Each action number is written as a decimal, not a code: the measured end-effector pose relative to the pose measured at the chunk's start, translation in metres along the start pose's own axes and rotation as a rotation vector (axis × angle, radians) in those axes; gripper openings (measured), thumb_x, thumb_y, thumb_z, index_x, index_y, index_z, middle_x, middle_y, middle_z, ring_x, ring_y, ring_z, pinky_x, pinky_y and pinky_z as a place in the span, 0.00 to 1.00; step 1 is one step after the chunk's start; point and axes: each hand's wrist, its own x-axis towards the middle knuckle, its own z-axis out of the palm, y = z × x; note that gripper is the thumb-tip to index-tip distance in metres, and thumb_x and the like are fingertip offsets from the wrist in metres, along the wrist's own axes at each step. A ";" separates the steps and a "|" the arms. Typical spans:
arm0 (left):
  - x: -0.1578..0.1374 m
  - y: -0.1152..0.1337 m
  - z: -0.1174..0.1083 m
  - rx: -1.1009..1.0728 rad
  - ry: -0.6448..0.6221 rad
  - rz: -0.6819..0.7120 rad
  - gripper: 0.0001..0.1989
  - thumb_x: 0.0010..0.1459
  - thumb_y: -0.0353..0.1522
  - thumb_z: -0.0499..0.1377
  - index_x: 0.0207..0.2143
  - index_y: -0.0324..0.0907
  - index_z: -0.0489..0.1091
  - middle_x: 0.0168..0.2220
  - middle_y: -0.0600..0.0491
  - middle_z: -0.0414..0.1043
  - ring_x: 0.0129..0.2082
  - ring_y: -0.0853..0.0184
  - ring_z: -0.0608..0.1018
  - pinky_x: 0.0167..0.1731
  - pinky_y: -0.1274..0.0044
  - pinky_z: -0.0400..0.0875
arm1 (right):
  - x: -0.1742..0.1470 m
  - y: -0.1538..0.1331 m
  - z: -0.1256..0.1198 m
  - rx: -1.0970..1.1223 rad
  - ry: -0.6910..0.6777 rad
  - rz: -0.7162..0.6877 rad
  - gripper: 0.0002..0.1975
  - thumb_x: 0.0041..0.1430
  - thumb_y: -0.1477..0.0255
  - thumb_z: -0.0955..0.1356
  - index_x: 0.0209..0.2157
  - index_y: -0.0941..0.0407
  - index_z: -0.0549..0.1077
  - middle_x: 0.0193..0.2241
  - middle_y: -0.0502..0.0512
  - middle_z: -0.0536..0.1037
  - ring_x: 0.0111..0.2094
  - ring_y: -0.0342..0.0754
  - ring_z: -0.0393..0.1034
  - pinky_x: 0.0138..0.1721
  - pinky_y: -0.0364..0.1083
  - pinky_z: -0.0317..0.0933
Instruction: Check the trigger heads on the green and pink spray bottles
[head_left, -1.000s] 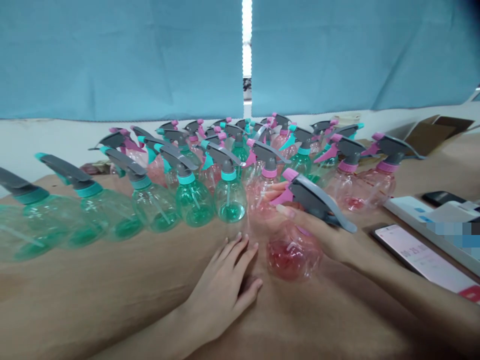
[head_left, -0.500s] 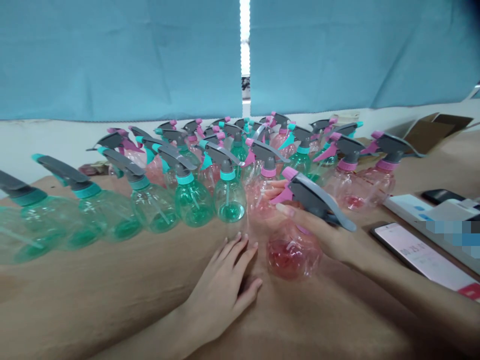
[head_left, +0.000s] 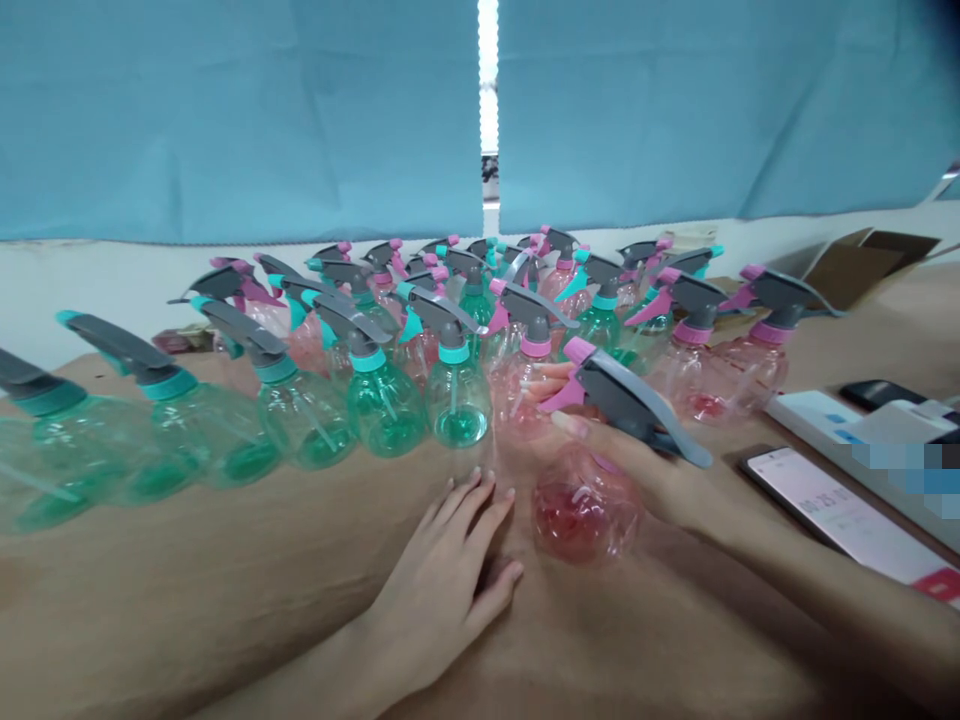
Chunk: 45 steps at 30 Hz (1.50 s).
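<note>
On our flat brown table [head_left: 247, 590], near right, our right hand [head_left: 658, 476] holds a round pink plastic spray bottle [head_left: 581, 510] by its neck, maybe for steadiness, while our empty left hand [head_left: 450, 572] lies spread.

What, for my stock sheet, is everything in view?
Round green plastic spray bottles: at least five, green, left front row
Round pink plastic spray bottle: one, pink, front centre
Similar spray bottles: many, too overlapped to count, pink and green, behind and right
Black-edged smartphone: one, black, right
White blue-marked items: count unclear, white, beyond phone
Flat black object: one, black, right
Open brown cardboard box: one, brown, back right
Blue cloth curtain: two panels, blue, back
White wall: one, white, below curtain
Brown tabletop: one, brown, beneath bottles
Left hand: one, bare, on tabletop
Right hand: one, bare, around front pink bottle's neck
</note>
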 end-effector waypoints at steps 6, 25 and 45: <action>0.000 0.000 0.000 0.013 -0.003 0.000 0.26 0.64 0.38 0.53 0.61 0.37 0.55 0.62 0.42 0.56 0.62 0.55 0.58 0.57 0.60 0.57 | -0.001 0.004 -0.001 0.000 -0.012 0.016 0.13 0.58 0.66 0.67 0.45 0.49 0.71 0.39 0.49 0.78 0.41 0.49 0.73 0.45 0.50 0.65; 0.001 -0.001 0.000 0.027 0.013 0.015 0.25 0.64 0.39 0.52 0.61 0.38 0.55 0.63 0.43 0.55 0.62 0.55 0.58 0.57 0.59 0.56 | 0.001 0.005 -0.001 -0.057 -0.016 -0.016 0.14 0.59 0.65 0.66 0.47 0.47 0.70 0.38 0.49 0.76 0.41 0.48 0.72 0.45 0.49 0.64; -0.001 -0.001 -0.001 0.006 0.031 0.014 0.24 0.64 0.39 0.52 0.60 0.40 0.57 0.62 0.44 0.56 0.61 0.55 0.60 0.57 0.60 0.57 | -0.004 0.012 -0.004 -0.179 0.065 0.005 0.10 0.58 0.58 0.65 0.33 0.50 0.68 0.24 0.46 0.71 0.25 0.46 0.65 0.24 0.45 0.60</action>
